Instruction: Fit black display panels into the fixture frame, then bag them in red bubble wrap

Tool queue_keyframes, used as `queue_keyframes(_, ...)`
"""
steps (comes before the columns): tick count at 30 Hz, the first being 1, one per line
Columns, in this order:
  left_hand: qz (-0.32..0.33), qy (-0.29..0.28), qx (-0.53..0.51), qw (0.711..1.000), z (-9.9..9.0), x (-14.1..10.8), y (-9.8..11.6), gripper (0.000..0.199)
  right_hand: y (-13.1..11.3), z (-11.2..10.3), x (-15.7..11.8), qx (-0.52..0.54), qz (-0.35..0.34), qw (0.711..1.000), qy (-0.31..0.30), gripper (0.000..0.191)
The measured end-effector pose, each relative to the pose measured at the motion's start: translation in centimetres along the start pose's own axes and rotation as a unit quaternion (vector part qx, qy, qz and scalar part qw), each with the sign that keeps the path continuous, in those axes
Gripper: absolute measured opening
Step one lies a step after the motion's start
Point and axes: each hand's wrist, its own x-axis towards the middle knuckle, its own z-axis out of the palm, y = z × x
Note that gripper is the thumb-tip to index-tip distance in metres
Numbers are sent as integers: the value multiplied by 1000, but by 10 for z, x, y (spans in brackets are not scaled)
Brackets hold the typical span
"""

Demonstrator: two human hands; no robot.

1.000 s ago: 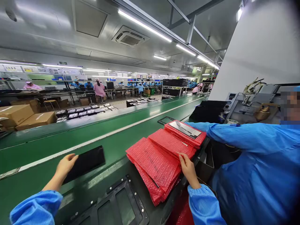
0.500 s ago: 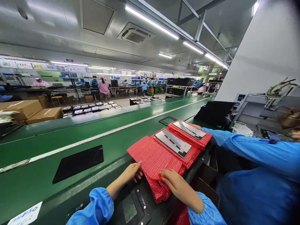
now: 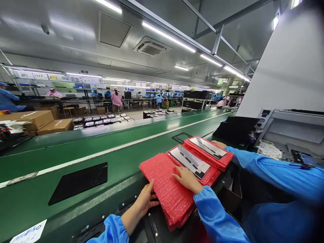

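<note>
A stack of red bubble-wrap bags (image 3: 164, 179) lies at the near side of the green belt. My left hand (image 3: 144, 200) is at the stack's left edge, thumb up against it and fingers apart. On top of the stack rests my right hand (image 3: 186, 178), fingers spread, close to the lower edge of a flat silver-backed screen panel (image 3: 186, 158). That panel lies on the red bags. Behind it, a second similar panel (image 3: 206, 145) lies on another red stack, with a co-worker's hand (image 3: 219, 144) beside it.
A dark flat panel (image 3: 79, 182) lies on the green conveyor belt (image 3: 121, 158) to the left. A thin black frame (image 3: 181, 137) is farther along. The co-worker's blue sleeve (image 3: 273, 165) reaches in from the right. Below my left hand is a black fixture (image 3: 153, 224).
My right hand has moved from the stack's near edge up onto its top, towards the panel. The near bag edge, lifted before, now lies flat. The view has shifted slightly.
</note>
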Motion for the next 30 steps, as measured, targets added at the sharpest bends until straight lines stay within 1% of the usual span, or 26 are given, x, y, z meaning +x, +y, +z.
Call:
queue_keyframes(3, 11, -9, -84, 996, 5, 1, -6, 46, -2, 5, -1, -25, 6, 1000, 4, 55)
queue_keyframes(6, 20, -14, -115, 993, 9, 6, -9, 47, -5, 7, -2, -42, 16, 999, 4, 53)
queue_keyframes(11, 5, -13, -132, 991, 10, 12, -11, 46, -10, 7, -4, -63, 17, 998, 24, 47)
queue_keyframes(15, 3, -16, -144, 989, 8, 10, -10, 48, -10, 6, -1, -55, 0, 998, 4, 52)
queue_keyframes(19, 2, -20, -163, 986, 9, 6, -6, 45, -16, 8, -1, -56, -7, 998, 9, 54)
queue_keyframes(22, -2, -17, -179, 984, 4, 1, -3, 40, -28, 14, -8, -60, -19, 998, 14, 53)
queue_keyframes(26, -13, -4, -183, 983, -12, -8, -1, 32, -44, 24, -19, -63, -30, 997, 16, 51)
queue_keyframes(28, -15, 6, -181, 983, -19, -10, -2, 29, -47, 27, -22, -60, -34, 997, 17, 50)
queue_keyframes(30, -12, 16, -180, 983, -22, -8, -4, 27, -46, 27, -21, -52, -36, 998, 19, 49)
